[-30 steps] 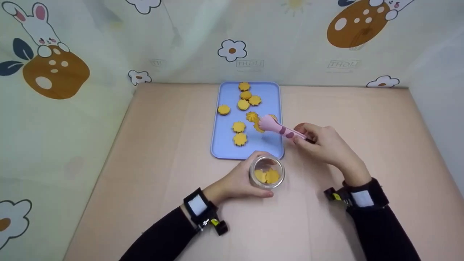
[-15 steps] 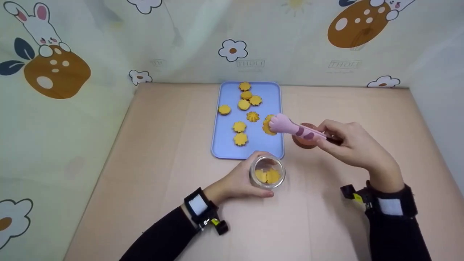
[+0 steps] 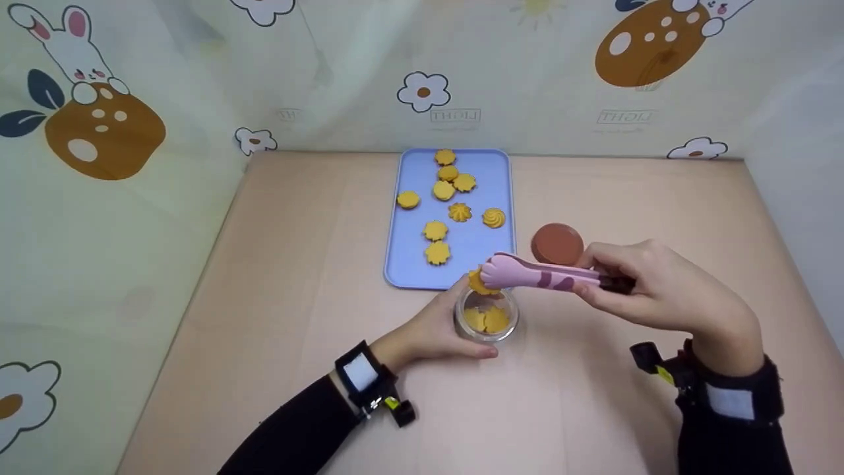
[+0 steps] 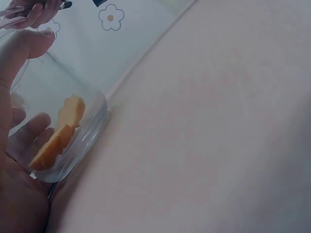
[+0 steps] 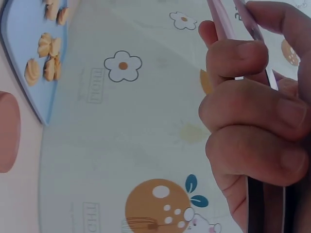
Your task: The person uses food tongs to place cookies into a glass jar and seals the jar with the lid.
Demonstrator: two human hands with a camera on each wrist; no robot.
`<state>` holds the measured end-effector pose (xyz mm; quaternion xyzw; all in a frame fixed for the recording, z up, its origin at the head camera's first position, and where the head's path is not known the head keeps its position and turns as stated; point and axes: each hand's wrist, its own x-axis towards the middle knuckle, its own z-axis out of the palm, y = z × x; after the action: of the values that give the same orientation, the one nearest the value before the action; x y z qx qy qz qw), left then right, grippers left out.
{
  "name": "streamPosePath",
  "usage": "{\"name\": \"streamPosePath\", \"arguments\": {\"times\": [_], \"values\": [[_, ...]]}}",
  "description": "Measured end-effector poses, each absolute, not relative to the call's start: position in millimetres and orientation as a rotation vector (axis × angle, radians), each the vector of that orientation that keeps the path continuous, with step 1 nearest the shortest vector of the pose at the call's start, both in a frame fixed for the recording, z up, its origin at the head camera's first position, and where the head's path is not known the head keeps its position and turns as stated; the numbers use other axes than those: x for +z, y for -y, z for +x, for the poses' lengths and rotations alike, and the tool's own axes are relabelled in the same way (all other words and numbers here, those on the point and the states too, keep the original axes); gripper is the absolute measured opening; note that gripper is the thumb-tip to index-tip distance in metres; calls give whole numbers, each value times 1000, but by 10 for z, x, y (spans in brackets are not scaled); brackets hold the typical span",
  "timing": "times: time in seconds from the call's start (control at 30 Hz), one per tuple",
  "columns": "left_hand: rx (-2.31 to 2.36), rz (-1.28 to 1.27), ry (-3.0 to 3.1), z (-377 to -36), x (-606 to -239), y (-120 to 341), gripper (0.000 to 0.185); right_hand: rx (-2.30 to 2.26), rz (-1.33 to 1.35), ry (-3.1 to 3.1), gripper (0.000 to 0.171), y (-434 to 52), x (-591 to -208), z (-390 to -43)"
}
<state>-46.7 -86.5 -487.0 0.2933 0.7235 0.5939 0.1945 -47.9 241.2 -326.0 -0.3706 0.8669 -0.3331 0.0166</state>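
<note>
My left hand grips a small clear glass jar that stands on the table with a few yellow cookies inside; the jar also shows in the left wrist view. My right hand squeezes pink paw-shaped tongs, whose handles show in the right wrist view. The tongs pinch one yellow cookie just above the jar's far rim. A blue tray behind the jar carries several more yellow cookies.
A brown round lid lies on the table right of the tray. Patterned cloth walls close in the peach table on the left, back and right.
The right hand has lifted a cookie off the tray with the tongs and carried it toward me, over the jar. The brown lid is now uncovered. The left hand has kept still.
</note>
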Motion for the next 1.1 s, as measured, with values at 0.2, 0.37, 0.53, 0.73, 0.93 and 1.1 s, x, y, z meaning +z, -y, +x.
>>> {"name": "streamPosePath", "arguments": {"times": [0.2,0.37,0.53,0.73,0.93,1.1], "values": [[1663,792,-2029,-457,-4869,876,107,-972,-1133,-2723,23,-2407,-3221,-432],[1679,786,-1999,-463,-4874,876,97,-917,-1078,-2695,21,-2403,-3212,-411],[1694,804,-1979,-473,-4881,871,94,-877,-1054,-2688,21,-2400,-3198,-396],[1703,810,-1971,-480,-4876,870,94,-850,-1032,-2698,24,-2406,-3195,-378],[1721,816,-1957,-474,-4867,866,93,-820,-1028,-2691,24,-2388,-3197,-382],[1746,816,-1928,-465,-4868,866,92,-809,-970,-2655,20,-2354,-3205,-382]]}}
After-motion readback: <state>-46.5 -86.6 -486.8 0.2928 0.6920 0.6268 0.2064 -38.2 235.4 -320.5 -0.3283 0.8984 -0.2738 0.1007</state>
